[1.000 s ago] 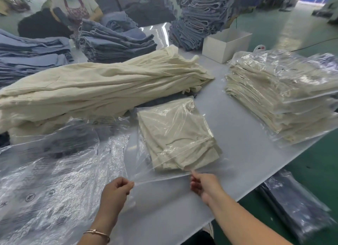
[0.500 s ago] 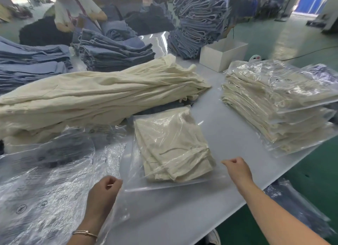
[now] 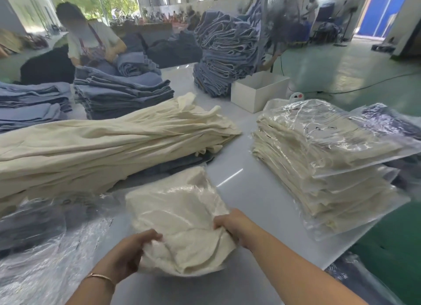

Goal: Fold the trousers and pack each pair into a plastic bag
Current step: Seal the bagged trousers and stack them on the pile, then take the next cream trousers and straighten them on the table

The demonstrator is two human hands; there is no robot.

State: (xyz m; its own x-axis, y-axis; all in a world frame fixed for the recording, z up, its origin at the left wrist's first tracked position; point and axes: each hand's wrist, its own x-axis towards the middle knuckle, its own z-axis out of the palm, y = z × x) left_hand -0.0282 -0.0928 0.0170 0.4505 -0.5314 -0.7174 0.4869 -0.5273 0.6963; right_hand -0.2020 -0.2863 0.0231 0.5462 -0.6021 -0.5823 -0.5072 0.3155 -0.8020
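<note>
Cream trousers in plastic bag (image 3: 180,216) now gripped at near end by both hands: left hand (image 3: 127,254), right hand (image 3: 232,225) no longer apart on table (image 3: 246,190). Bundle lifted, crumpled, near table's front edge.

White table (image 3: 239,168) carrying garment piles

Beside the white box (image 3: 257,92), bagged cream trousers (image 3: 319,159) are lying; unfolded cream trousers (image 3: 102,143), blue stacks (image 3: 120,95) and empty bags (image 3: 45,247) are lying farther left.

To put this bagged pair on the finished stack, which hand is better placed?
Probably the right hand: it grips the bagged trousers on the side facing the stack of packed bags. The left hand holds the far side.
</note>
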